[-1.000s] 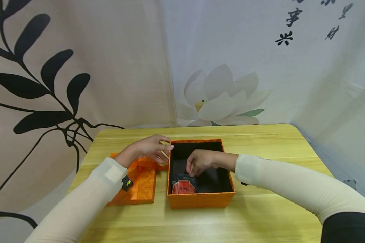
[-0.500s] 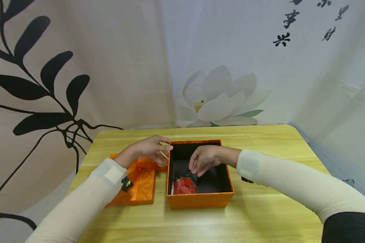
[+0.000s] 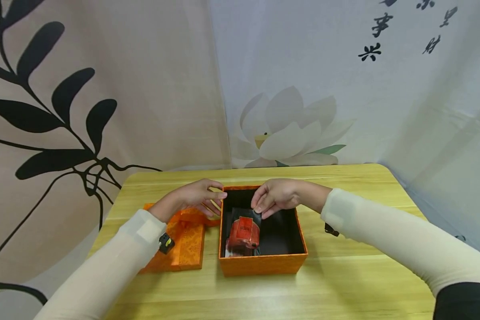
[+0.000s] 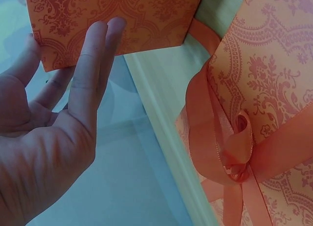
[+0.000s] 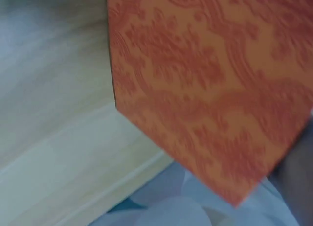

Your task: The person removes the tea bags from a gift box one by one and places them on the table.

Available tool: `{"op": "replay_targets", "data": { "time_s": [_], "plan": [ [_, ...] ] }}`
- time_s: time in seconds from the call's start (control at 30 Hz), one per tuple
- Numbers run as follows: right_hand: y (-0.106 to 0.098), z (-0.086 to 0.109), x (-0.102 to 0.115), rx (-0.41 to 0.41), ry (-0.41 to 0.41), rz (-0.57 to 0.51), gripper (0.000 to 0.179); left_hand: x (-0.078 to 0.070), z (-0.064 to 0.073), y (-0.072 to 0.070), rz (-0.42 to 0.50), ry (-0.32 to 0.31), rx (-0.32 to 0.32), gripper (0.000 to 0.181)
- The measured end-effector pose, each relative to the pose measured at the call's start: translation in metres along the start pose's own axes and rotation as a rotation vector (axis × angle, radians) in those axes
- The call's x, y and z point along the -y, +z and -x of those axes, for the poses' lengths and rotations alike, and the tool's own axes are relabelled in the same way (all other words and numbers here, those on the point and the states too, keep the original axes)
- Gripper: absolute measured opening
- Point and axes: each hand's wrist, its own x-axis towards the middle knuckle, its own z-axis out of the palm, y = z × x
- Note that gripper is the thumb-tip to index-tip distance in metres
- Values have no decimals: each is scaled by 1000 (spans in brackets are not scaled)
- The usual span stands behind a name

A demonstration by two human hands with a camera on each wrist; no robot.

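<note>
An orange patterned box [image 3: 264, 264] with a black inside stands without its lid on the table. My right hand [image 3: 278, 194] is over the box and pinches the top edge of a black packet with a red label [image 3: 245, 229]. Under that packet, part of another packet [image 3: 233, 253] shows at the box's near left corner. My left hand [image 3: 202, 195] rests its fingers at the box's far left corner. In the left wrist view its fingers [image 4: 84, 64] lie straight along the box's outer wall. The right wrist view shows mostly the box's outer side [image 5: 210, 89].
An orange patterned lid [image 3: 188, 249] with an orange ribbon [image 4: 234, 152] tied in a bow lies left of the box, under my left forearm. The wooden table [image 3: 344, 191] ends at the back before a printed white curtain [image 3: 176, 89].
My right hand has risen and moved toward the back right, drawing the packet up from the box floor and uncovering another beneath it. The left hand has stayed put.
</note>
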Motion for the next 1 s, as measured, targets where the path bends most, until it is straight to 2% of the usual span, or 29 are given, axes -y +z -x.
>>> {"op": "replay_targets", "data": {
  "time_s": [0.3,0.5,0.63,0.83,1.0],
  "plan": [
    [-37,36,11,-22,-117,-53,16,0,-1,0,-14,15,4,71],
    [-72,65,12,-47,-151,-59,16,1,0,0,-22,18,8,71],
    [-97,82,8,-46,-155,-59,19,2,0,-1,-24,22,6,70],
    [-141,105,-6,8,-181,-72,24,2,-1,-1,-17,23,11,70],
    [-170,118,-23,-3,-150,-72,27,2,-1,-1,-11,13,9,75]
  ]
}}
